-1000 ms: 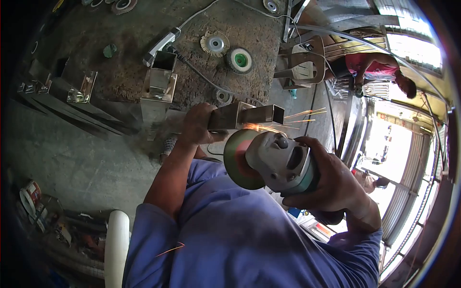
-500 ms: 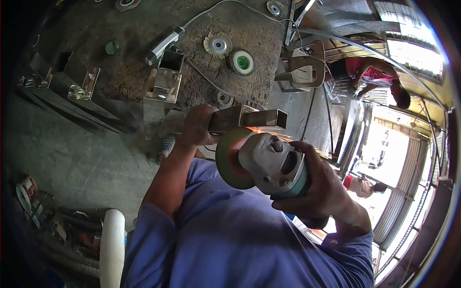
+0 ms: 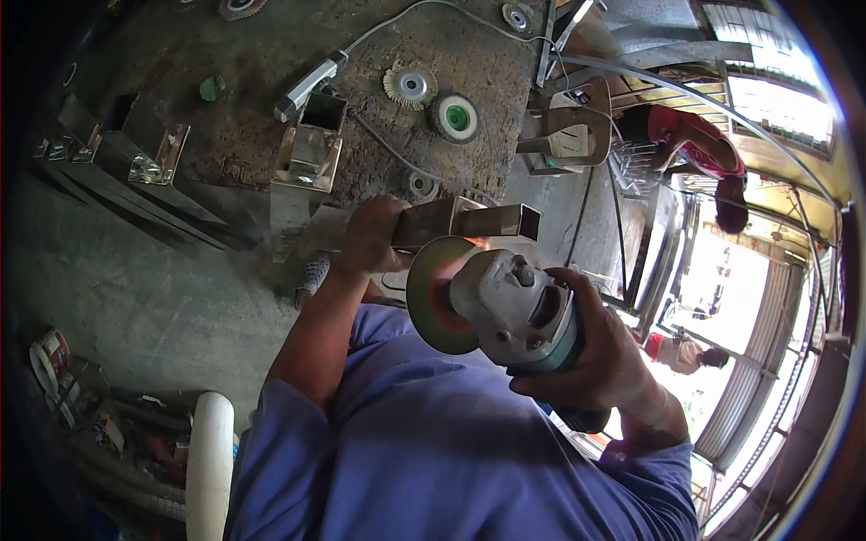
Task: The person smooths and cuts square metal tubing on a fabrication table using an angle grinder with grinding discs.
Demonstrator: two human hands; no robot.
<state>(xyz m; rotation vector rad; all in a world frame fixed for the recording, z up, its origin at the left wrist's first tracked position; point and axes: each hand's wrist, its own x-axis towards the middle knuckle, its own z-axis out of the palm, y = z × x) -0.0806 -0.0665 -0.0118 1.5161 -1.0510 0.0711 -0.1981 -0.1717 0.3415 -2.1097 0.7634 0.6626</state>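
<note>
My right hand (image 3: 600,361) is wrapped round the body of an angle grinder (image 3: 519,311) with a metal head. The grinder's round disc (image 3: 440,296) has its upper edge against the underside of a shiny metal tube piece (image 3: 428,224), with a faint orange glow at the contact. A shorter square tube (image 3: 501,222) with an open end juts out of that piece to the right. My left hand (image 3: 372,234) grips the piece at its left end; some of its fingers are hidden.
On the worn workbench (image 3: 244,81) lie a bristled wheel (image 3: 411,85), a green-centred wheel (image 3: 456,118), a corded tool (image 3: 309,86) and more square tubes (image 3: 309,153). A white cylinder (image 3: 211,460) stands lower left. A person in red (image 3: 695,135) bends at the upper right.
The glow and sparks at the disc have shrunk. The grinder has barely shifted. At the upper right, the person in red has lowered their head and moved their arms.
</note>
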